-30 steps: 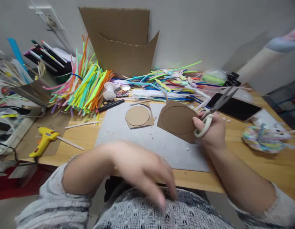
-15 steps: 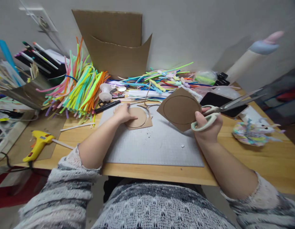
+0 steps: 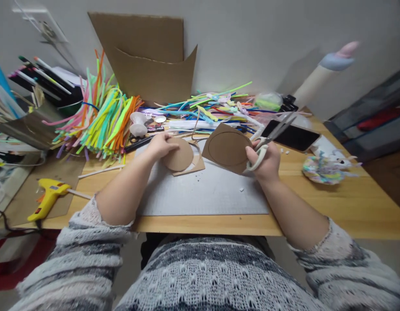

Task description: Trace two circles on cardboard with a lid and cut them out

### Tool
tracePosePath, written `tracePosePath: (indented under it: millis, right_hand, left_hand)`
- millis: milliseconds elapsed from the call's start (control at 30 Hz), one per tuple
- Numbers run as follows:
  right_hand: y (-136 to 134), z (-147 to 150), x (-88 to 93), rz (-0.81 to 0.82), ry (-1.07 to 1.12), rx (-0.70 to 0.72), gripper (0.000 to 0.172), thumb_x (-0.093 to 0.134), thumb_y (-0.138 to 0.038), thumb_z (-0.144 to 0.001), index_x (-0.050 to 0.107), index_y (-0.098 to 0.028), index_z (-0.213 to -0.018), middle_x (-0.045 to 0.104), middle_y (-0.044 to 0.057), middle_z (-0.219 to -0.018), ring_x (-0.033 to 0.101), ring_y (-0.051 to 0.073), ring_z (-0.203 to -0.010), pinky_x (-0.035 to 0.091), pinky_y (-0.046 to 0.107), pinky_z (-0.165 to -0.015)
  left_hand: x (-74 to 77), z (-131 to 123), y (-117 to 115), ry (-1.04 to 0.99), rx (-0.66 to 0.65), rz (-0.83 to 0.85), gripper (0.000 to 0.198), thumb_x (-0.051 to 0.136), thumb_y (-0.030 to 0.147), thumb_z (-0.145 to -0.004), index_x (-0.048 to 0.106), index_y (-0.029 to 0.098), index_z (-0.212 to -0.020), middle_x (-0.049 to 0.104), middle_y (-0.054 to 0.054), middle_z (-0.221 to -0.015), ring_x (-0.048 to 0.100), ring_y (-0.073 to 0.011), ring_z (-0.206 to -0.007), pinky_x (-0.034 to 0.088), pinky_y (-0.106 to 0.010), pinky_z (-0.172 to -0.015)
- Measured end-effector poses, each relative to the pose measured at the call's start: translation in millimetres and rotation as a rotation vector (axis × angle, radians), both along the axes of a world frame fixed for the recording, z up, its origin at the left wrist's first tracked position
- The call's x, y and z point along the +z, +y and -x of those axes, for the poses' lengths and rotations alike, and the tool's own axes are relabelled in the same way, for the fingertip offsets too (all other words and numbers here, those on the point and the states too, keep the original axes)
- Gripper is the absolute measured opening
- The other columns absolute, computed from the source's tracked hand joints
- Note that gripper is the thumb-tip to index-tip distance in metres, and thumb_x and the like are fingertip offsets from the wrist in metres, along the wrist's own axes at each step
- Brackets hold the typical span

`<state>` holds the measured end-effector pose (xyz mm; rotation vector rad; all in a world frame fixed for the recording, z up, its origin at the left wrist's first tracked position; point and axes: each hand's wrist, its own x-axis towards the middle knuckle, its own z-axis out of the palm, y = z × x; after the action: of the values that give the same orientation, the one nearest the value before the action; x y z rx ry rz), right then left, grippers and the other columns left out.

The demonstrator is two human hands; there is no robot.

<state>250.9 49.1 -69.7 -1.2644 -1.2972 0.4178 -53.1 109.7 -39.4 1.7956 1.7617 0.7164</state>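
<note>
Between the thumb and fingers of my left hand point(image 3: 161, 146) is a cut cardboard disc point(image 3: 182, 156), tilted just above the mat. Partly under it lies a cardboard offcut point(image 3: 196, 166) with a curved edge. My right hand point(image 3: 267, 160) is closed on a pair of scissors point(image 3: 261, 156) with pale green handles, blades pointing away to the upper right. The same hand also pinches a cardboard square point(image 3: 228, 147) with a circle drawn on it. Both pieces are over the grey cutting mat point(image 3: 200, 198).
A yellow glue gun point(image 3: 51, 196) lies at the left, near a bundle of coloured pipe cleaners point(image 3: 105, 121). Larger cardboard sheets point(image 3: 154, 77) lean on the wall. A black phone point(image 3: 292, 134) and a fluffy pastel craft piece point(image 3: 325, 167) are at the right.
My left hand has picked the disc up off the offcut and tilted it. My right hand has moved left with the scissors and the square, bringing them nearer the disc.
</note>
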Motion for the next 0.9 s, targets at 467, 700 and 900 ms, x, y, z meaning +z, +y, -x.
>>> tracePosePath:
  millis: [467,700,900]
  right_hand:
    - [-32,117,27.5,0.486,0.202,0.543,0.02,0.066,-0.028,-0.06,0.05,-0.019,-0.07,0.049,-0.005,-0.059,0.043,0.01,-0.05,0.036,0.024,-0.047]
    - [-12,202,3.6,0.468,0.073,0.49,0.013,0.059,-0.026,-0.064,0.049,-0.021,-0.071,0.055,-0.003,-0.066,0.051,0.014,-0.06,0.04,0.025,-0.056]
    - [16,189,1.8,0.424,0.042,0.296,0.012,0.058,-0.026,-0.065,0.049,-0.021,-0.072,0.056,-0.001,-0.068,0.05,0.015,-0.062,0.039,0.027,-0.058]
  left_hand:
    - [47.2,74,-101,-0.831,0.639,-0.877,0.016,0.055,0.021,-0.055,0.05,0.016,-0.071,0.061,0.002,-0.074,0.058,-0.0132,-0.079,0.048,-0.028,-0.081]
    - [40.1,70,-100,-0.847,0.733,-0.898,0.017,0.05,0.022,-0.055,0.045,0.018,-0.071,0.055,0.003,-0.077,0.055,-0.0124,-0.082,0.046,-0.026,-0.08]
    - [36.9,67,-103,-0.915,0.653,-0.887,0.017,0.055,0.023,-0.054,0.048,0.016,-0.068,0.057,0.002,-0.072,0.056,-0.0132,-0.08,0.046,-0.026,-0.079]
